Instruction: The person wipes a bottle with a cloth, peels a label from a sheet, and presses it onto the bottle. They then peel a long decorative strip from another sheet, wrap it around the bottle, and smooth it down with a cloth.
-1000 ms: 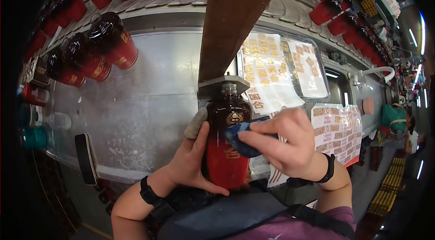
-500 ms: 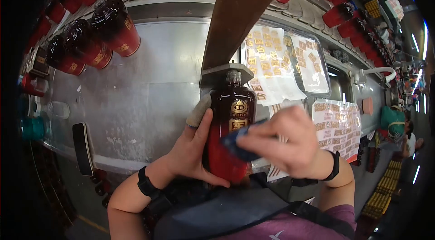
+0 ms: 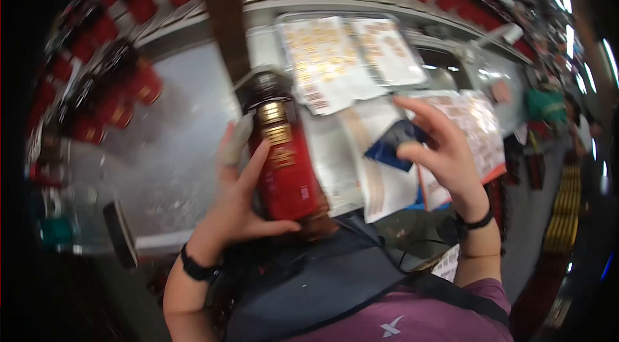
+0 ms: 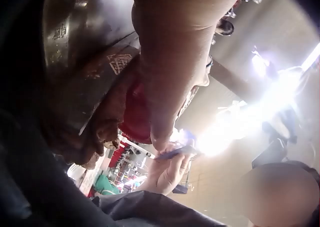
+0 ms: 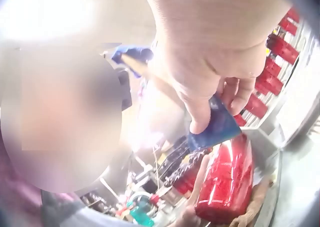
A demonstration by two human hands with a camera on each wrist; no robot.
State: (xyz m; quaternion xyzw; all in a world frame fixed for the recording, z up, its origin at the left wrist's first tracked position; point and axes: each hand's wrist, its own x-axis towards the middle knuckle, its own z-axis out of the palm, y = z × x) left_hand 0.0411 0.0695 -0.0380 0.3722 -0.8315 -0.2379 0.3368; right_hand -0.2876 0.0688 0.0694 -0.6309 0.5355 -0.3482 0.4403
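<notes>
1. The left hand point(image 3: 233, 203) is holding a glossy red-and-black bottle point(image 3: 290, 181) with gold lettering, fingers and thumb spread around it.
2. The right hand point(image 3: 448, 155) is pinching a flat dark-blue pad point(image 3: 385, 143), leaving a gap to the bottle.
3. Bare grey metal tabletop point(image 3: 187, 168) is extending leftward from the left hand, its near edge running beside that wrist.

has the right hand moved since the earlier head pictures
Yes, the right hand has moved rightward, away from the bottle, judged against the brown post in the head view.
</notes>
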